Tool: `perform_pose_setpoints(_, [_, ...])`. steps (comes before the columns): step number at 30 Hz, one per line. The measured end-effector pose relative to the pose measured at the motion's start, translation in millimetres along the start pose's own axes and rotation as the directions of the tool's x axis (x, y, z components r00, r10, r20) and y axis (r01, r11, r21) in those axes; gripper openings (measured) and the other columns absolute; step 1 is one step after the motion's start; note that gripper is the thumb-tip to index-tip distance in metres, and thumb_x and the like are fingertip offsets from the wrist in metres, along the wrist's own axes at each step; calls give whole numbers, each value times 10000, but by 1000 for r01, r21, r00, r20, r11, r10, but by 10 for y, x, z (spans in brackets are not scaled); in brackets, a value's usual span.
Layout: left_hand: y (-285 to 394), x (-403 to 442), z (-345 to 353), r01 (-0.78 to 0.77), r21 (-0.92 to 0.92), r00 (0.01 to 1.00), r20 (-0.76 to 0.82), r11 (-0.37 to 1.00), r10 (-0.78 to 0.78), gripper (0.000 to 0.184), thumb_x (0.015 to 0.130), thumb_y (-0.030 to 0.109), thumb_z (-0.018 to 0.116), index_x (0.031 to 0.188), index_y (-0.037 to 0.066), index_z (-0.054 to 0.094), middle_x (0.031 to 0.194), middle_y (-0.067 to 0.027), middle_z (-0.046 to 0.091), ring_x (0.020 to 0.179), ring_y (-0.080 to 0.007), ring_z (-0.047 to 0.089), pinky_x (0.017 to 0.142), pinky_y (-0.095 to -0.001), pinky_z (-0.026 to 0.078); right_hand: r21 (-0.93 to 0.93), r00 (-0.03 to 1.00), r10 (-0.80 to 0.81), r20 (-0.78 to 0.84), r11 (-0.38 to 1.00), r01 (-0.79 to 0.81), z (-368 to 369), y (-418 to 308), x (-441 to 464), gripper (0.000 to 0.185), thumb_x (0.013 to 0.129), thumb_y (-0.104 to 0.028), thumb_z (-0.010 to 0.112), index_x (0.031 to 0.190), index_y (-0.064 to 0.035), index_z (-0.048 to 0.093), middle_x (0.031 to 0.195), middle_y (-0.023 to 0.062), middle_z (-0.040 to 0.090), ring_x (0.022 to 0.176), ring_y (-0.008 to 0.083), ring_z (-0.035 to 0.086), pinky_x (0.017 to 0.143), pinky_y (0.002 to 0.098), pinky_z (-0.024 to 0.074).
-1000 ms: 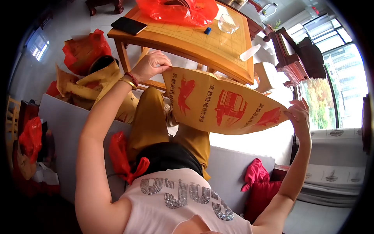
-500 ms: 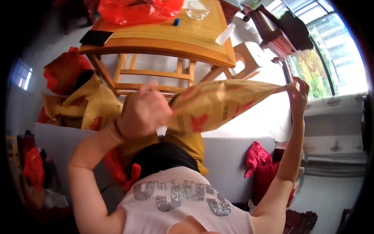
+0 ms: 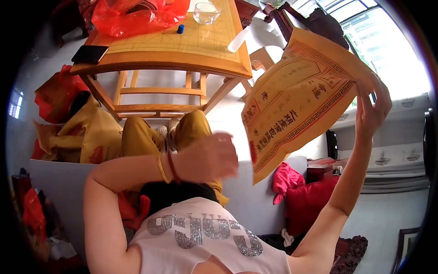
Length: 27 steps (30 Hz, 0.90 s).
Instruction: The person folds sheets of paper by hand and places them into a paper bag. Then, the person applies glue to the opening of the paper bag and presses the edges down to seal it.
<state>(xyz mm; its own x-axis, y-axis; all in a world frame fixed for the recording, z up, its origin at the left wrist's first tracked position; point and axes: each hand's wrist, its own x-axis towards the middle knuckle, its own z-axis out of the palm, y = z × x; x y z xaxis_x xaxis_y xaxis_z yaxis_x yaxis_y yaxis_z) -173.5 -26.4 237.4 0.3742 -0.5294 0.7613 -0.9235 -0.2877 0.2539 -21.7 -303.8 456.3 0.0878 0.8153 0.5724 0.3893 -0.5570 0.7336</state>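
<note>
My right hand (image 3: 372, 102), raised on the right, grips the upper right edge of a large yellow paper bag (image 3: 301, 105). The bag hangs tilted, showing red patterned borders and dark and red printed characters. My left hand (image 3: 207, 157) is in front of my lap, left of the bag and apart from it. Its fingers are blurred by motion, and nothing can be made out in them. A bracelet and a red band circle the left wrist.
A wooden table (image 3: 173, 59) stands ahead, bearing a red plastic bag (image 3: 137, 20), a glass bowl (image 3: 206, 13), a blue cap (image 3: 180, 29), a black phone (image 3: 90, 54) and a white bottle (image 3: 237, 41). More yellow bags (image 3: 98, 132) lie left. A red cushion (image 3: 310, 203) is on the right.
My left hand has let go of the bag and moved down in front of my lap. The bag has swung right and turned to its bordered side, still in my right hand. The view has shifted right.
</note>
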Motion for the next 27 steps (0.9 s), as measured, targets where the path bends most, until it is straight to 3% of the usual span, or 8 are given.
perform_pose_setpoints(2, [-324, 32, -107, 368, -234, 909, -114, 900, -401, 160, 751, 160, 640, 870, 59, 602, 882, -67, 583, 834, -241, 555, 793, -356, 449, -139, 998, -55, -12, 989, 53, -150, -11, 60, 328, 723, -158, 691, 1031, -266, 652, 1176, -27, 525, 1094, 188, 454, 898, 271, 399])
perform_pose_setpoints(4, [-627, 102, -276, 629, -356, 738, -7, 692, -675, 239, 812, 166, 605, 1001, 21, 581, 972, -95, 586, 932, -195, 560, 829, -309, 439, -206, 995, -87, -39, 975, 77, -256, 55, 112, 346, 733, -166, 684, 1050, -295, 642, 1194, -22, 517, 1107, 199, 446, 912, 272, 389])
perform_pose_setpoints(7, [-1108, 86, -237, 666, -452, 698, 97, 594, -709, 435, 866, 309, 543, 1200, 42, 461, 1179, -91, 499, 1099, -195, 468, 939, -319, 368, -223, 994, -66, -84, 974, 45, -397, 231, 148, 333, 755, -192, 664, 1054, -337, 637, 1203, -5, 513, 1096, 216, 453, 921, 291, 382])
perform_pose_setpoints(11, [-1426, 247, 106, 551, -684, 759, 172, 478, -628, 580, 890, 416, 484, 1337, 88, 314, 1284, -92, 409, 1154, -198, 418, 955, -328, 341, -180, 985, -83, -150, 982, 56, -561, 421, 162, 219, 788, -179, 630, 1002, -199, 676, 1179, 74, 518, 1089, 244, 461, 896, 341, 407])
perform_pose_setpoints(14, [-1512, 383, 460, 527, -835, 688, 309, 159, -657, 629, 896, 447, 454, 1375, 104, 237, 1316, -88, 372, 1163, -187, 410, 965, -315, 322, 4, 984, 1, -180, 1000, 0, -528, 494, 72, 188, 805, -184, 614, 981, -185, 681, 1209, 75, 496, 1098, 234, 459, 886, 335, 433])
perform_pose_setpoints(16, [-1437, 457, 572, 395, -918, 811, 339, 21, -477, 758, 857, 504, 489, 1388, 65, 172, 1305, -113, 385, 1191, -185, 389, 969, -335, 339, 205, 968, 122, -221, 976, -77, -443, 491, -40, 169, 818, -188, 599, 962, -163, 684, 1227, 79, 475, 1114, 227, 451, 881, 343, 467])
perform_pose_setpoints(21, [-1330, 429, 717, 302, -895, 680, 443, -328, -584, 646, 866, 494, 478, 1317, 60, 317, 1099, -55, 521, 1005, -135, 513, 829, -303, 446, 360, 909, 370, -191, 888, -286, -439, 355, -318, 200, 830, -185, 586, 1004, -123, 661, 1242, 85, 434, 1155, 255, 442, 881, 371, 488])
perform_pose_setpoints(27, [-1168, 570, 745, 289, -890, 675, 451, -354, -584, 388, 850, 407, 559, 1104, 122, 493, 1044, -14, 541, 951, -117, 506, 828, -298, 419, 475, 859, 481, -176, 806, -354, -466, 244, -488, 220, 788, -42, 604, 1005, -38, 640, 1237, 113, 432, 1058, 251, 523, 858, 338, 504])
